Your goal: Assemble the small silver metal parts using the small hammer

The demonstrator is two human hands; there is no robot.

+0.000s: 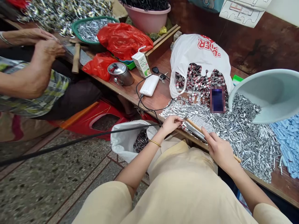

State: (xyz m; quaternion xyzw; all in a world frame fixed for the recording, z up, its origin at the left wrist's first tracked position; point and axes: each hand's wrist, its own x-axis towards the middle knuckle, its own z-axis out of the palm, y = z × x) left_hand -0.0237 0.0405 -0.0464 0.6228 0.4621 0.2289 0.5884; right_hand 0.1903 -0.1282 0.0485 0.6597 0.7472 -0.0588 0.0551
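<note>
At the table edge, my left hand (171,125) is closed in a pinch on a small red-and-silver metal part (184,126), its far end partly hidden by my fingers. My right hand (218,147) grips a slim hammer (195,125) by its wooden handle, whose butt sticks out past the wrist. The small dark hammer head lies close to my left fingertips; I cannot tell if it touches the part. Under and behind both hands spreads a heap of loose silver metal pins (229,130). More red-and-silver parts (198,81) spill from a white plastic bag (201,46).
A tipped grey-green basin (277,93), light-blue strips (288,143) and a phone (217,99) lie right. A power bank (149,85), drink carton (141,63) and metal mug (121,73) stand left. A white sack (121,140) is below; a co-worker's hands (49,43) are far left.
</note>
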